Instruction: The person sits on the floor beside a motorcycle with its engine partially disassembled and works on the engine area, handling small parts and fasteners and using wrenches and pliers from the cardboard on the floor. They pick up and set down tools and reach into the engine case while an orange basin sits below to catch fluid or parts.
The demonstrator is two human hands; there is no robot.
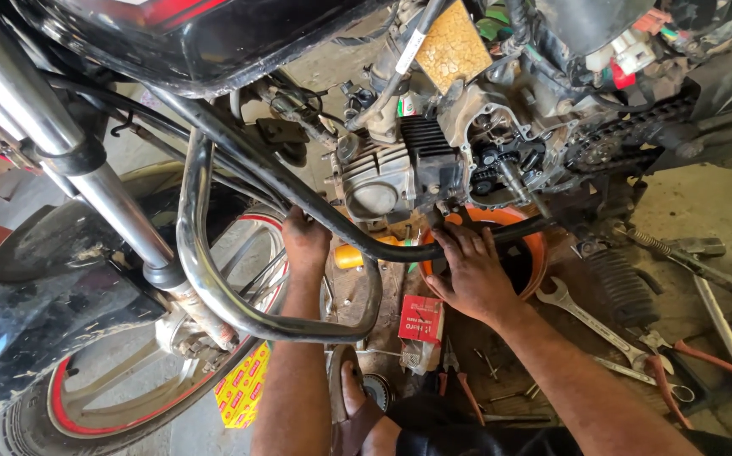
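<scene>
I look down at a motorcycle engine (400,169) with its side cover off and gears and chain exposed. My left hand (305,241) reaches up under the engine's front, behind the chrome crash guard (206,270); its fingers are hidden. My right hand (470,270) rests with fingers spread against the black frame tube (383,249) below the engine, over an orange oil drain pan (535,245). Neither hand shows a tool.
The front wheel with a red rim stripe (113,397) and fork (104,186) fills the left. On the floor lie a combination spanner (590,317), red-handled pliers (678,363), a small red box (421,321), a yellow packet (244,388) and a foot peg (623,283).
</scene>
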